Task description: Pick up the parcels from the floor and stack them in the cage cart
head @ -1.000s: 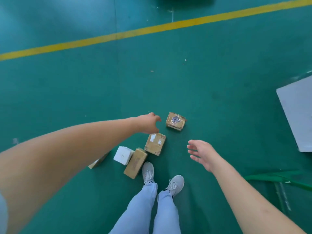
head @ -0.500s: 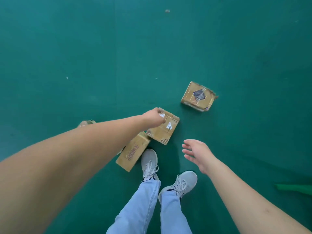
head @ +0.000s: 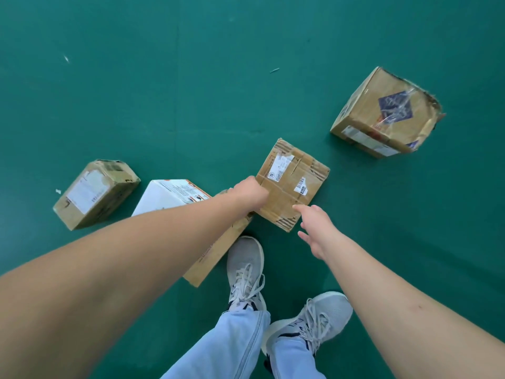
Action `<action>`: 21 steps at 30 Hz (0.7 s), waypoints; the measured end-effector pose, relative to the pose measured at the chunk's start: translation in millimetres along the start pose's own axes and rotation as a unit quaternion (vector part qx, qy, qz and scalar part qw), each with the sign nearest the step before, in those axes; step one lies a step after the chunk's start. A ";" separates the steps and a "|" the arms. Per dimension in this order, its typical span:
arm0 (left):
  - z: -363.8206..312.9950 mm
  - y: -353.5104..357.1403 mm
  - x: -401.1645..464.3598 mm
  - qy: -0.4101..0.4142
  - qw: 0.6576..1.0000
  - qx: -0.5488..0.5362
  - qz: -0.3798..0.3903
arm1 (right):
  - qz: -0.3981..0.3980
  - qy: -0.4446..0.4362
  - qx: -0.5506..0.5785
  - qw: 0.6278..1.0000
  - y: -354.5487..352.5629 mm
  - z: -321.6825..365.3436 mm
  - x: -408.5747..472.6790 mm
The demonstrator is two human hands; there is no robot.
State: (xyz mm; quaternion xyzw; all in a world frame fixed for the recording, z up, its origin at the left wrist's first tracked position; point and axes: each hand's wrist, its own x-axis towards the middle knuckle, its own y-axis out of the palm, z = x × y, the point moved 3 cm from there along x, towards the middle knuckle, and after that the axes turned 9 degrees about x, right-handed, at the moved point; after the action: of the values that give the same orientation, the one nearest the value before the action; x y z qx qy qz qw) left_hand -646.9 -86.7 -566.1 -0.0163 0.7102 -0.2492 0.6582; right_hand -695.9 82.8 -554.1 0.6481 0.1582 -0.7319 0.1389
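Parcel [head: 292,184] gripped at its near-left edge by left hand [head: 250,194] — right hand [head: 317,228] beside it, fingers spread

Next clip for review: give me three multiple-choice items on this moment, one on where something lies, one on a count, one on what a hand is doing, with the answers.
1. Where does the torn box lie?
A. Far right, apart from the other parcels
B. On top of the white box
C. Under the left shoe

2. How many parcels show on the floor?
A. Three
B. Five
C. Seven

3. What is the left hand doing?
A. Hanging idle by the leg
B. Gripping the edge of the labelled box
C. Tying a lace

Answers:
1 A: green floor shows all round it.
2 B: the torn box, the labelled box, the white box, a brown box at far left and a long box under the left arm.
3 B: it grips that box's left edge, while the right hand reaches in with straight fingers.
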 end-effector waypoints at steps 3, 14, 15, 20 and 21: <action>-0.7 2.7 -1.5 0.010 1.000 -0.026 -0.008 | 0.001 0.003 0.010 1.000 12.5 -2.5 3.7; -7.2 -100.3 -155.6 0.092 0.974 -0.202 -0.037 | -0.008 -0.101 -0.004 0.995 7.5 59.9 -165.9; -6.5 -119.1 -184.2 0.098 0.969 -0.220 -0.045 | -0.010 -0.117 -0.004 0.993 9.4 71.1 -197.2; 7.2 -194.9 -317.0 0.131 0.952 -0.271 -0.056 | -0.005 -0.156 -0.023 0.987 20.9 109.1 -333.4; 12.9 -209.0 -343.5 0.143 0.950 -0.270 -0.062 | -0.003 -0.168 -0.035 0.985 23.9 117.1 -364.2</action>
State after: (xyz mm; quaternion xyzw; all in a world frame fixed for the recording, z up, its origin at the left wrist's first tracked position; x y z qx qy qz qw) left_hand -652.6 -153.2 -169.4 -0.2015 0.8353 -0.0882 0.5040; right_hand -747.8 12.2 -180.9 0.5105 0.1600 -0.8246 0.1840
